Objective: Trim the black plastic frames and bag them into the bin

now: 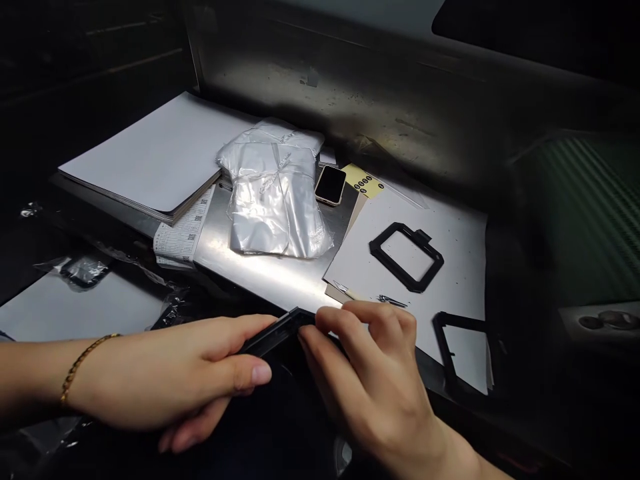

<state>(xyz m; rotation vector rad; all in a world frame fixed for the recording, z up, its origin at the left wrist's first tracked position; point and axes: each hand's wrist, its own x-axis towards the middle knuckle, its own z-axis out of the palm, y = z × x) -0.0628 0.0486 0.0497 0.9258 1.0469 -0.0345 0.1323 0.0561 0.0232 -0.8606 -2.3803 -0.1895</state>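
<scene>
Close to the lower edge, the left hand (pixel 170 380) and the right hand (pixel 375 380) meet on a slim black frame part (pixel 277 331), held just in front of the near edge of the metal worktop (pixel 270 273). The left fingers (pixel 250 373) are curled nearly closed around its lower end, with the thumb laid straight along the side. The right fingers (pixel 350 319) are bent, and their tips pinch the upper end. A gold bracelet (pixel 83 363) sits on the left wrist.

Most of the part is covered by the two hands, and below them it merges with the dark, so its full shape cannot be made out. On the white sheet (pixel 450 233) beyond lies a whole black frame (pixel 406 257), with small metal pins (pixel 393 301) near the right fingertips. A second frame (pixel 460 347) at the sheet's near corner runs into shadow. Further back lie a bundle of plastic bags (pixel 275 193) and a phone (pixel 330 185).
</scene>
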